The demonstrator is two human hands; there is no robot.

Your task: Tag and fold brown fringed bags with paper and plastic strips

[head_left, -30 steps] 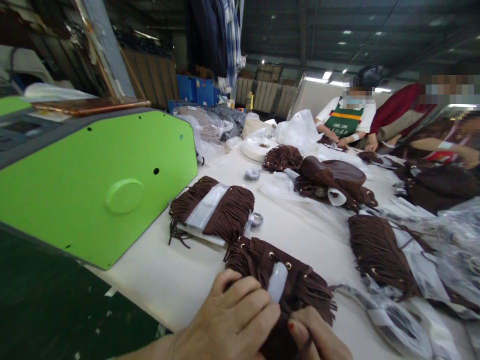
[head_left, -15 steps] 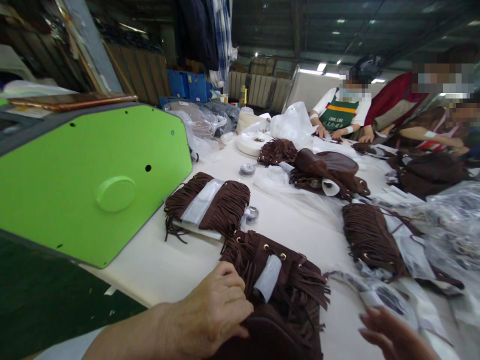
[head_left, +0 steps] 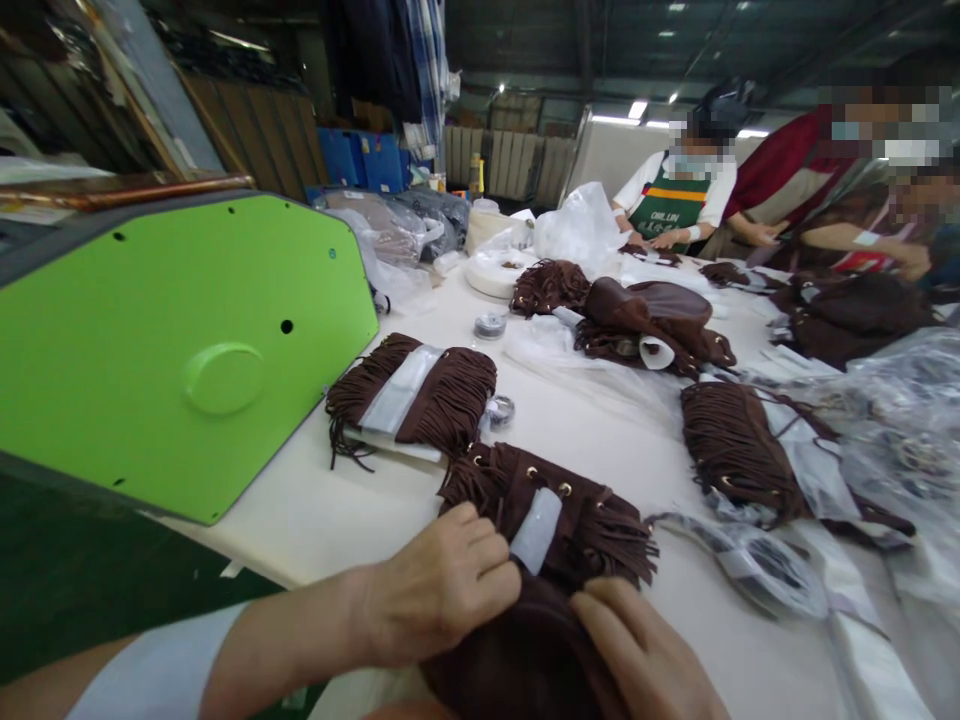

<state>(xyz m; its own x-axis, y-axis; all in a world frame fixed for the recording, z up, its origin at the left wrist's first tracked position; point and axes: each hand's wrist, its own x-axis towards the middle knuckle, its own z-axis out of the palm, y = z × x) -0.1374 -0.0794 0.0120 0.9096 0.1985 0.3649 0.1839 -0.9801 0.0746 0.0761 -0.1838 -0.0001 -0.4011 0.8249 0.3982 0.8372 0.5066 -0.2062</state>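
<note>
A brown fringed suede bag [head_left: 559, 525] lies on the white table [head_left: 315, 510] just in front of me, with a pale strip of wrapping [head_left: 536, 530] across its fringe. My left hand [head_left: 442, 590] rests on the bag's near left side, fingers curled and pressed onto the suede. My right hand [head_left: 637, 650] lies on the bag's near right part, fingers together on the smooth brown panel. Another fringed piece [head_left: 416, 400] with a white band sits a little farther back.
A bright green machine housing [head_left: 180, 350] fills the left side. More brown fringed bags [head_left: 739, 450], plastic bags [head_left: 900, 420], tape rolls [head_left: 495, 272] and small spools [head_left: 491, 325] cover the table. Other people [head_left: 675, 205] work at the far right end.
My right hand, half a second ago out at the lower right away from the bag, has come back onto its near part. My left hand has stayed on the bag.
</note>
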